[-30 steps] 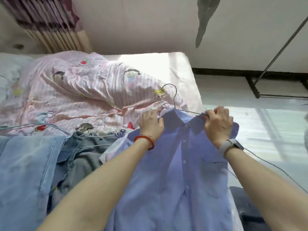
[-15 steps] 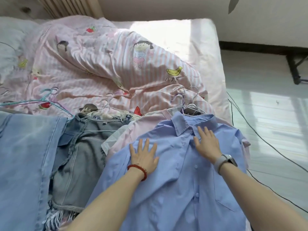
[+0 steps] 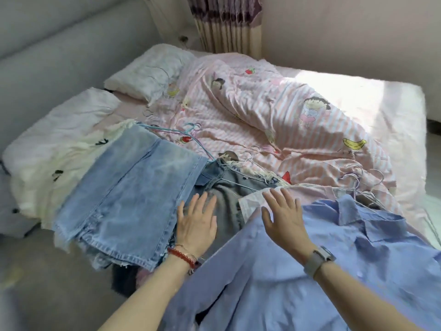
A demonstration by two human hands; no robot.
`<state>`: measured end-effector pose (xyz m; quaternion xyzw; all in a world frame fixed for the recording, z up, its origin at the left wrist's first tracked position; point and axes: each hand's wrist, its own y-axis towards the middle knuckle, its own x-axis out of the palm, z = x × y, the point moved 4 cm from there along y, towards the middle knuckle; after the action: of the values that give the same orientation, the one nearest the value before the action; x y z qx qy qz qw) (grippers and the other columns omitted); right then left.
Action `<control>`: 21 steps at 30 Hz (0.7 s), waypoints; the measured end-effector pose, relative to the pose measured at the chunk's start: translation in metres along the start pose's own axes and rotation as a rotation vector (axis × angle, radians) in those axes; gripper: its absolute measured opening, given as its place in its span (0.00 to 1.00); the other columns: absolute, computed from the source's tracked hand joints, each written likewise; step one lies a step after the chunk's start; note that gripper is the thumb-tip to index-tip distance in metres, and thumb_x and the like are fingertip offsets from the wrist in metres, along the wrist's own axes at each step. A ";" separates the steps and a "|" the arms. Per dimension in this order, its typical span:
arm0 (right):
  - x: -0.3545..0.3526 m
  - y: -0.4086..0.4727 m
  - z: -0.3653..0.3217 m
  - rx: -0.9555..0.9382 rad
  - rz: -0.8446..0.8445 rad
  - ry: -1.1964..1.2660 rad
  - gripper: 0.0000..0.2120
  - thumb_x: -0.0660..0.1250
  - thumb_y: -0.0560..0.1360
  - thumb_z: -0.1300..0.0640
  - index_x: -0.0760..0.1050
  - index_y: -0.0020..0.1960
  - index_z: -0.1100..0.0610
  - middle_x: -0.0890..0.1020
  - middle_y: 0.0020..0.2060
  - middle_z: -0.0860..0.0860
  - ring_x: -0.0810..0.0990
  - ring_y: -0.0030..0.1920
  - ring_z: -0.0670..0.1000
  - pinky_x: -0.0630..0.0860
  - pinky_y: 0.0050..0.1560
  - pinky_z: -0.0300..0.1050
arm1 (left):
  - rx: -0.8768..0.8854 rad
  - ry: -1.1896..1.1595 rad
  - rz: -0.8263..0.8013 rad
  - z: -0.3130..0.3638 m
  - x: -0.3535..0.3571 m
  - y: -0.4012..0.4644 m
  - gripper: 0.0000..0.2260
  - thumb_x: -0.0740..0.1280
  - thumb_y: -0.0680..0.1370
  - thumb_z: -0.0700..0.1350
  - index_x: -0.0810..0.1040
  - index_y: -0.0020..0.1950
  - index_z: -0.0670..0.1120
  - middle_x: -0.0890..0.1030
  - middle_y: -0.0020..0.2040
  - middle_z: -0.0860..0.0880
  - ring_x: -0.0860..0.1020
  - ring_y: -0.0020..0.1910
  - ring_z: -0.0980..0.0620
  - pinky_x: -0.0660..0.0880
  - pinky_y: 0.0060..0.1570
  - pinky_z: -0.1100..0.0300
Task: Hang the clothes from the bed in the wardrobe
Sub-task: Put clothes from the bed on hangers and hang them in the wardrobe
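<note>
The left hand (image 3: 196,224), wearing a red bead bracelet at the wrist, is lying flat with straight, slightly spread fingers on the grey-blue denim garment (image 3: 226,201); it is grasping nothing. The right hand (image 3: 285,219), with a grey wristwatch (image 3: 318,260) on its wrist, is also spread flat and relaxed, its palm resting on the upper left edge of the light blue button-up cotton shirt (image 3: 358,271), its fingertips reaching over the pale pink-and-white striped garment (image 3: 253,199) lying beneath that shirt. This hand is holding nothing either.

All clothes are lying on the bed (image 3: 393,111), along its near edge. The light blue shirt is lying face up at the right, with its collar pointing toward thin silver wire hangers (image 3: 358,181) that are touching the collar area. The grey-blue denim garment is sitting between the shirt and the folded light blue denim jeans (image 3: 133,201), which are partly overlapping it. A thin blue wire hanger (image 3: 181,137) is showing at the far end of the jeans. A crumpled pink striped cartoon-print duvet (image 3: 274,115) is covering the mattress behind the garments, and two white pillows (image 3: 152,70) are lying at the far left.
</note>
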<state>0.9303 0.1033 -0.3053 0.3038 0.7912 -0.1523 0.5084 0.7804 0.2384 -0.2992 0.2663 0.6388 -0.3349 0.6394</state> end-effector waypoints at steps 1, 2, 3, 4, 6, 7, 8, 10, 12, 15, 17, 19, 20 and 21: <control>0.002 0.000 -0.032 -0.051 -0.003 0.022 0.16 0.63 0.75 0.58 0.74 0.61 0.59 0.75 0.62 0.57 0.68 0.66 0.60 0.64 0.63 0.61 | -0.063 -0.004 0.029 -0.029 -0.013 -0.018 0.22 0.53 0.79 0.51 0.57 0.74 0.52 0.58 0.75 0.52 0.53 0.74 0.53 0.48 0.71 0.49; 0.005 0.000 -0.064 -0.107 -0.011 0.044 0.14 0.64 0.75 0.58 0.75 0.60 0.60 0.77 0.60 0.57 0.70 0.65 0.60 0.65 0.63 0.60 | -0.128 -0.011 0.056 -0.059 -0.026 -0.038 0.22 0.53 0.79 0.51 0.59 0.74 0.52 0.60 0.74 0.52 0.55 0.73 0.54 0.49 0.70 0.50; 0.008 -0.003 -0.098 -0.173 -0.024 0.058 0.14 0.64 0.74 0.58 0.76 0.58 0.60 0.78 0.58 0.57 0.72 0.63 0.60 0.67 0.61 0.58 | -0.190 -0.019 0.084 -0.088 -0.038 -0.061 0.21 0.53 0.79 0.51 0.61 0.73 0.51 0.62 0.73 0.52 0.57 0.73 0.54 0.49 0.70 0.50; 0.010 -0.007 -0.133 -0.246 -0.041 0.063 0.13 0.64 0.74 0.58 0.76 0.58 0.59 0.79 0.56 0.56 0.74 0.61 0.59 0.67 0.60 0.56 | -0.250 -0.028 0.118 -0.115 -0.049 -0.087 0.20 0.54 0.80 0.50 0.63 0.72 0.50 0.64 0.72 0.52 0.59 0.72 0.54 0.50 0.70 0.51; 0.019 -0.024 -0.204 -0.386 -0.100 0.075 0.14 0.61 0.76 0.56 0.75 0.60 0.57 0.79 0.56 0.53 0.73 0.60 0.57 0.67 0.59 0.52 | -0.364 -0.070 0.219 -0.166 -0.070 -0.146 0.18 0.58 0.79 0.47 0.69 0.69 0.47 0.70 0.69 0.50 0.64 0.69 0.52 0.54 0.68 0.51; 0.025 -0.038 -0.239 -0.451 -0.134 0.098 0.15 0.60 0.76 0.55 0.73 0.62 0.56 0.79 0.57 0.52 0.72 0.61 0.56 0.66 0.58 0.51 | -0.427 -0.096 0.282 -0.189 -0.079 -0.180 0.16 0.60 0.78 0.45 0.72 0.66 0.45 0.73 0.65 0.48 0.68 0.66 0.50 0.58 0.65 0.51; 0.032 -0.053 -0.274 -0.515 -0.165 0.132 0.16 0.58 0.77 0.55 0.73 0.63 0.55 0.78 0.59 0.52 0.71 0.62 0.56 0.66 0.59 0.51 | -0.493 -0.110 0.346 -0.211 -0.087 -0.215 0.15 0.62 0.77 0.43 0.75 0.63 0.43 0.76 0.62 0.46 0.72 0.63 0.48 0.62 0.63 0.50; 0.045 -0.091 -0.340 -0.641 -0.220 0.189 0.16 0.57 0.78 0.55 0.72 0.63 0.55 0.78 0.59 0.52 0.71 0.62 0.56 0.66 0.58 0.51 | -0.630 -0.095 0.433 -0.249 -0.098 -0.288 0.12 0.65 0.75 0.40 0.78 0.58 0.41 0.80 0.57 0.44 0.77 0.57 0.45 0.68 0.57 0.49; 0.059 -0.136 -0.403 -0.764 -0.270 0.223 0.14 0.57 0.78 0.55 0.74 0.61 0.56 0.78 0.57 0.52 0.71 0.61 0.56 0.68 0.57 0.51 | -0.753 -0.056 0.505 -0.280 -0.104 -0.363 0.10 0.67 0.73 0.39 0.80 0.54 0.41 0.82 0.51 0.44 0.80 0.50 0.43 0.72 0.51 0.48; 0.080 -0.209 -0.484 -0.941 -0.332 0.257 0.13 0.58 0.77 0.56 0.76 0.57 0.57 0.80 0.53 0.54 0.72 0.58 0.57 0.69 0.55 0.52 | -0.948 0.027 0.633 -0.311 -0.109 -0.473 0.09 0.65 0.69 0.39 0.81 0.46 0.41 0.83 0.41 0.44 0.81 0.40 0.42 0.75 0.41 0.49; 0.094 -0.259 -0.529 -1.045 -0.389 0.289 0.13 0.59 0.76 0.57 0.76 0.57 0.55 0.80 0.52 0.54 0.73 0.57 0.58 0.68 0.54 0.50 | -1.104 0.061 0.682 -0.322 -0.107 -0.541 0.08 0.64 0.69 0.40 0.81 0.44 0.40 0.83 0.38 0.43 0.81 0.36 0.41 0.76 0.38 0.49; 0.109 -0.307 -0.566 -1.147 -0.463 0.323 0.13 0.58 0.77 0.56 0.75 0.59 0.54 0.79 0.56 0.51 0.72 0.59 0.55 0.66 0.55 0.48 | -1.245 0.102 0.689 -0.325 -0.105 -0.603 0.11 0.59 0.71 0.42 0.81 0.42 0.40 0.82 0.35 0.43 0.80 0.33 0.41 0.76 0.35 0.51; 0.116 -0.329 -0.583 -1.208 -0.501 0.329 0.14 0.58 0.77 0.55 0.75 0.60 0.53 0.79 0.57 0.50 0.71 0.61 0.53 0.65 0.57 0.46 | -1.312 0.117 0.681 -0.325 -0.103 -0.632 0.12 0.58 0.71 0.42 0.81 0.42 0.40 0.82 0.35 0.42 0.80 0.33 0.41 0.76 0.35 0.51; 0.123 -0.350 -0.599 -1.272 -0.537 0.329 0.14 0.57 0.77 0.55 0.74 0.61 0.53 0.78 0.58 0.49 0.70 0.62 0.52 0.64 0.58 0.45 | -1.381 0.121 0.680 -0.325 -0.102 -0.659 0.12 0.59 0.71 0.42 0.81 0.42 0.40 0.82 0.36 0.42 0.80 0.34 0.41 0.76 0.36 0.51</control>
<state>0.2441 0.2037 -0.1780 -0.2384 0.8409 0.2672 0.4058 0.0704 0.0791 -0.1541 0.0065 0.6198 0.3699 0.6921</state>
